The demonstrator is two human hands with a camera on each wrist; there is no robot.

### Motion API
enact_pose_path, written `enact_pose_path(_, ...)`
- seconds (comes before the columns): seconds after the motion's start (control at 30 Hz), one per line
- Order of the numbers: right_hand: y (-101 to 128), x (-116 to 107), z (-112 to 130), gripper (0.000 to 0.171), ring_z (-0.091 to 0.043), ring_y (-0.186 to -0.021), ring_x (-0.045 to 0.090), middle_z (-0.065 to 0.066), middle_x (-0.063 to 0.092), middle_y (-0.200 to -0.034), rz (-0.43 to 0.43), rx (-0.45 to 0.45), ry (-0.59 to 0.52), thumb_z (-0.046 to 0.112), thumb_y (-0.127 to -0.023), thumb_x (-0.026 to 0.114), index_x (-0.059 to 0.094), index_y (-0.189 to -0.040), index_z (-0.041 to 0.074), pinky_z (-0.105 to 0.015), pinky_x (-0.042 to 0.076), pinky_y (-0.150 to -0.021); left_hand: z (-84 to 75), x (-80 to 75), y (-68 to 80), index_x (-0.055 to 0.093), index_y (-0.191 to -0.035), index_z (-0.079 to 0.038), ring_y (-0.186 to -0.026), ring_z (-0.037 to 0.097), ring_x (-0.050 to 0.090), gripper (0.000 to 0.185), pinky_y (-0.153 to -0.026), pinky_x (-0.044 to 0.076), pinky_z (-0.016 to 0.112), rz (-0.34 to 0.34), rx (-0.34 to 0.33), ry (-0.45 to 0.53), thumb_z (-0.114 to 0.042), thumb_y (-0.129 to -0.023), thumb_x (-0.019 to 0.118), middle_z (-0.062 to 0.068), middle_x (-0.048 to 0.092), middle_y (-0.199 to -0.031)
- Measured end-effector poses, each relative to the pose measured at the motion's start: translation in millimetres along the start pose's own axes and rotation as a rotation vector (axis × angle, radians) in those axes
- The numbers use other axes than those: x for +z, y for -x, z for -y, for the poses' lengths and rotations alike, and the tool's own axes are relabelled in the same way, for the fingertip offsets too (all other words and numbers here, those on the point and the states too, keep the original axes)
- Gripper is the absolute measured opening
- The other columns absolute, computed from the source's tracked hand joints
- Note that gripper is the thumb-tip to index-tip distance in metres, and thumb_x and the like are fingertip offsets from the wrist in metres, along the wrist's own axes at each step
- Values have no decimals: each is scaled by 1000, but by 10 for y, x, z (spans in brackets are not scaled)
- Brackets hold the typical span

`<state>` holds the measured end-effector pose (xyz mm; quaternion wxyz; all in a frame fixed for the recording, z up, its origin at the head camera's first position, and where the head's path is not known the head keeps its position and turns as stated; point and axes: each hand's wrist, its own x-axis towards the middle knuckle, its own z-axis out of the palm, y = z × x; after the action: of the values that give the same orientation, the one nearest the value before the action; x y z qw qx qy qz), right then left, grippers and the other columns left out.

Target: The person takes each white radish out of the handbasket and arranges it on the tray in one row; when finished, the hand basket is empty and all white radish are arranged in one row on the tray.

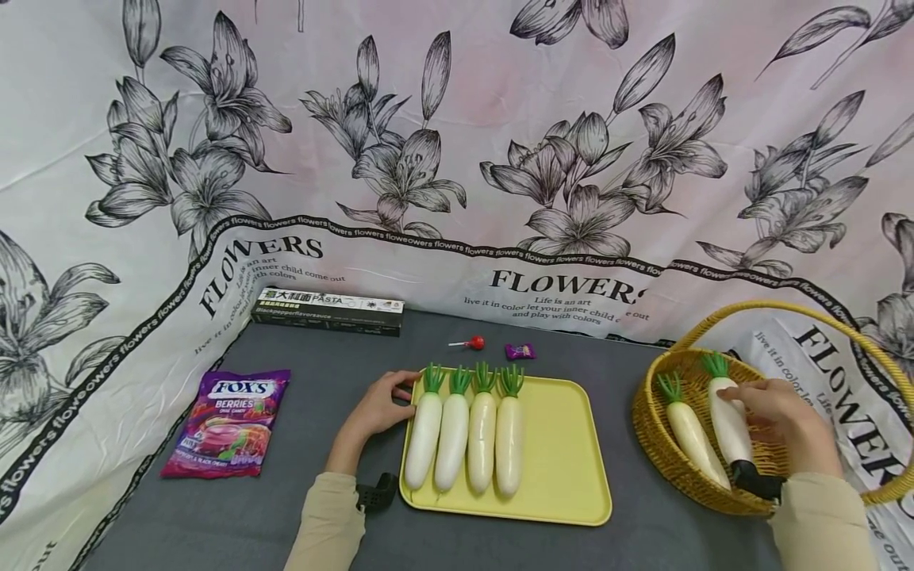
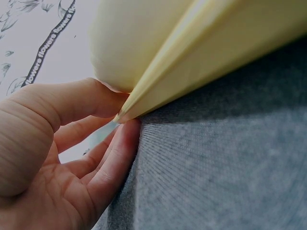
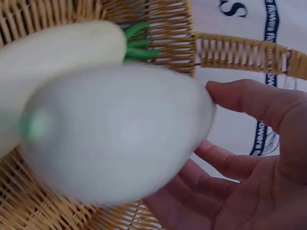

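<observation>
At the tray's left edge, my left hand [image 1: 378, 406] pinches the rim of the yellow tray [image 1: 564, 444]; in the left wrist view the thumb lies over the tray edge [image 2: 192, 72] and fingers touch it from below. Several white and cream radishes [image 1: 481, 444] with green tops lie side by side on the tray's left half. On the right, my right hand [image 1: 778, 408] holds a white radish [image 1: 730, 420] over the wicker basket [image 1: 651, 444], thumb and fingers around its top end. A cream radish [image 1: 694, 440] lies in the basket beside it.
A purple candy bag [image 1: 227, 424] lies on the left of the grey table. Behind stand a black pasta box [image 1: 328, 315], a red lollipop [image 1: 476, 342] and a small purple wrapped candy [image 1: 520, 351]. The basket's tall handle [image 1: 821, 313] arches at the right; floral cloth hangs behind.
</observation>
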<state>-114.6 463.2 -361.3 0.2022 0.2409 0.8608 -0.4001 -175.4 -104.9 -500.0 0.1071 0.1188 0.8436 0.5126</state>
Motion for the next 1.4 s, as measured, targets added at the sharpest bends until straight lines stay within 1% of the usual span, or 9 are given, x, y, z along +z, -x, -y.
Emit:
enact_pose_path(0.1,51,-2,68,79,-27,-96,60,-43,34,-129,21,-23,-23,41,-100,50,26,-142,-21,-39,58,-81,1,-6,2,59,-134,-2,-99,30,63,53,-85,54,43,4,11,-3,2,-83,73,15,56,-118)
enact_pose_path(0.2,105,51,120,91,-16,-93,60,-43,26,-137,39,-49,-85,47,-100,47,10,-147,-22,-35,58,-82,3,-10,4,59,-135,-2,-100,30,63,54,-85,54,43,7,14,-4,2,-83,73,15,56,-118)
enact_pose_path(0.3,163,147,172,94,-4,-85,60,-36,36,-133,35,-86,-144,49,-100,48,7,-148,-20,-33,58,-82,7,-4,3,59,-135,-2,-100,30,63,54,-86,54,42,6,12,-1,2,-83,72,15,56,-119)
enact_pose_path(0.4,225,281,229,92,-3,-82,62,-22,51,-120,15,-131,-197,48,-100,50,9,-149,-19,-34,58,-81,5,5,1,59,-135,-3,-101,29,63,54,-86,54,43,3,10,3,2,-83,72,14,56,-120)
enact_pose_path(0.53,289,518,317,90,-5,-83,64,-7,55,-110,-9,-177,-258,46,-99,53,11,-151,-15,-35,59,-80,1,8,0,59,-135,-2,-100,29,63,54,-87,54,43,-2,14,6,2,-83,72,15,57,-120)
enact_pose_path(0.77,333,1022,525,83,-8,-83,64,-21,54,-120,-63,-232,-266,42,-99,57,21,-150,-12,-35,60,-74,16,13,-9,59,-134,-2,-99,28,64,54,-86,54,42,-4,19,2,2,-82,73,14,57,-120)
enact_pose_path(0.97,220,1363,613,73,-11,-81,68,-13,60,-109,-36,-275,-345,33,-99,60,28,-148,-10,-35,60,-73,10,14,-6,59,-135,-2,-100,29,63,54,-86,54,43,0,15,0,2,-83,72,14,57,-120)
enact_pose_path(1.17,166,1652,672,68,-12,-81,67,-15,59,-114,-24,-276,-360,31,-97,63,35,-146,-7,-35,60,-72,0,9,-7,59,-135,-2,-100,29,64,54,-86,54,42,-5,10,1,2,-83,72,14,57,-119)
enact_pose_path(1.4,127,1936,686,60,-23,-90,61,-20,56,-117,-13,-286,-340,27,-97,64,41,-142,-6,-40,60,-72,-3,6,0,60,-134,-3,-100,30,64,54,-86,54,43,-6,8,3,2,-82,73,14,57,-119)
